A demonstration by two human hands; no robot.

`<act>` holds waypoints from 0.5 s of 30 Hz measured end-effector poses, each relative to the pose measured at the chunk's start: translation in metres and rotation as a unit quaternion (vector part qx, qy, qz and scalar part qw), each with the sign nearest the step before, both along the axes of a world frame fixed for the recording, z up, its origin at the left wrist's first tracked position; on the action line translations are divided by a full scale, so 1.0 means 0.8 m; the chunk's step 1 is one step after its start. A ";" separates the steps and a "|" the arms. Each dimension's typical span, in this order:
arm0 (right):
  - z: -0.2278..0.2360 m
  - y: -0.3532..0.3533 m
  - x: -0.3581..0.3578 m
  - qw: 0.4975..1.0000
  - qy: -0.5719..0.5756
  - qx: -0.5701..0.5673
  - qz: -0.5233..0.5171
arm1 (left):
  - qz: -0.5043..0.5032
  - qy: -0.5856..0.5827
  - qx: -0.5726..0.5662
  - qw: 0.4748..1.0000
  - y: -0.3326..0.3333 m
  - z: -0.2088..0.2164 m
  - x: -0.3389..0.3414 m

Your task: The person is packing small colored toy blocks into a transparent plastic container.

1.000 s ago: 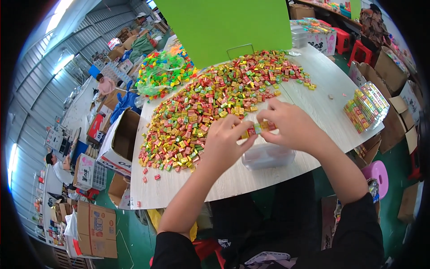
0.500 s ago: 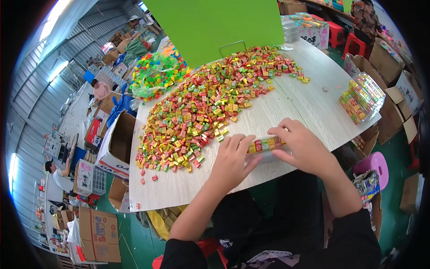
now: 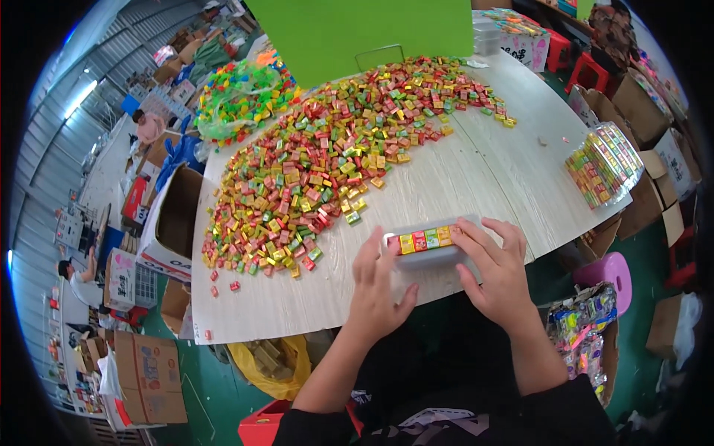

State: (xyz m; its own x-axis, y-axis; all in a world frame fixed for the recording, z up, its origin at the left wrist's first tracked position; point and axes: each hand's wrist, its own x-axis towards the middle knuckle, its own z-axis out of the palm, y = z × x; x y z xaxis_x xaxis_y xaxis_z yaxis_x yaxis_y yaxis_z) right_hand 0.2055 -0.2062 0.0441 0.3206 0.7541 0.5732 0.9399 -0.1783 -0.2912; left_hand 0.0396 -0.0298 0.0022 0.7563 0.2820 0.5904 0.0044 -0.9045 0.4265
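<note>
A clear plastic box (image 3: 433, 259) lies at the table's near edge in front of me. One row of small wrapped candies (image 3: 420, 241), in yellow, red and green, sits along its far side. My left hand (image 3: 378, 293) is at the box's left end, fingers apart and thumb out; its fingertips are slightly blurred. At the right end, my right hand (image 3: 497, 269) has its fingers spread, with the fingertips at the last candies and the thumb near the box's front side. Beyond my hands, a large heap of the same candies (image 3: 297, 175) covers the table's left and middle.
Filled clear packs of candies (image 3: 604, 165) stand at the table's right edge. A green panel (image 3: 364, 33) rises behind the heap. A bag of colourful plastic pieces (image 3: 245, 100) lies far left. Cartons (image 3: 151, 377), a pink stool (image 3: 606, 279) and a yellow bag (image 3: 279, 375) surround the table.
The candy row, pinched between both hands before, now rests in the clear box. My hands have loosened, and the left has moved back from the row. The view has shifted slightly.
</note>
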 end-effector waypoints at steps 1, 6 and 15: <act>0.001 0.003 -0.004 1.000 -0.004 -0.004 -0.014 | 0.006 -0.002 -0.044 0.999 0.004 0.004 -0.005; -0.005 0.007 -0.008 0.999 0.047 -0.004 -0.011 | -0.067 0.019 -0.282 0.957 0.015 -0.003 -0.007; 0.016 0.025 0.013 0.983 0.174 0.018 0.062 | -0.024 0.022 -0.298 0.954 0.009 0.000 -0.016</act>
